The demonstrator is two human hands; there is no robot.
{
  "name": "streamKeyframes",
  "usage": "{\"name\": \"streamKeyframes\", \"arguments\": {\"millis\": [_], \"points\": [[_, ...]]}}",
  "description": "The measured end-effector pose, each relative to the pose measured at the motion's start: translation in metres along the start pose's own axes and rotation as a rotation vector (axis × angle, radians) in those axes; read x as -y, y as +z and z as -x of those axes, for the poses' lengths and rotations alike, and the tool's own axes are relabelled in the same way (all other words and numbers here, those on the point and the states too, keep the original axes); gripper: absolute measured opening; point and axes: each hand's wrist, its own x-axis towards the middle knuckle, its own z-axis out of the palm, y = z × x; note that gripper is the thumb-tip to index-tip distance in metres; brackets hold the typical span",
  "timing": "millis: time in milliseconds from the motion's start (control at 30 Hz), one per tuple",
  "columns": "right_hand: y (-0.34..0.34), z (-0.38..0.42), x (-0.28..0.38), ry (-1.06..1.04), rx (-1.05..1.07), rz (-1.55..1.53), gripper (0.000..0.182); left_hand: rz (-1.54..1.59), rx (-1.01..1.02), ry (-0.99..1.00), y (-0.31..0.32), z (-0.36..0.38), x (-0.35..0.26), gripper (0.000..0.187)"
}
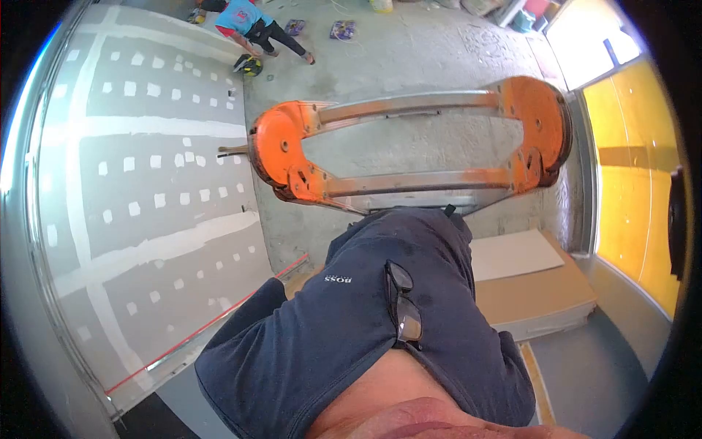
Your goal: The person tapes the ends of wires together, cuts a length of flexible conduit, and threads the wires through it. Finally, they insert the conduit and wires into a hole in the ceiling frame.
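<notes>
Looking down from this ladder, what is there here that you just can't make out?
- Both hands: out of the head view, nothing shows what they hold.
- Legs and feet: hidden behind the dark shirt.
- Lower rungs of the ladder: covered by its orange top and the shirt.
- The person bending on the floor: far off, partly cut by the top edge; the yellow object beside them is too small to identify.

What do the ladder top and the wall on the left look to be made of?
The ladder top: orange caps, probably moulded plastic, scuffed and dusty, joined by dull grey rails that look like aluminium. The wall: likely plasterboard, matt grey, with white filler strips along the joints and white dabs in rows, unpainted.
</notes>
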Motion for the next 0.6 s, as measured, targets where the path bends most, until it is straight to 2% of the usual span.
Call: {"name": "streamKeyframes", "arguments": {"millis": [300, 467, 567, 600], "points": [[-0.007, 0.021, 0.026, 0.003, 0.126, -0.194, 0.065, 0.183, -0.091, 0.067, 0.031, -0.064, -0.018, 0.055], [-0.021, 0.033, 0.049, -0.029, 0.159, -0.433, 0.067, 0.518, -0.3, 0.173, 0.06, -0.125, -0.063, 0.056], [-0.067, 0.022, 0.095, -0.15, 0.071, -0.761, 0.069, 0.729, -0.47, 0.352, 0.021, -0.122, -0.112, 0.057], [-0.094, 0.015, 0.131, -0.263, -0.078, -0.757, 0.081, 0.797, -0.517, 0.459, -0.01, -0.109, -0.129, 0.057]]}}
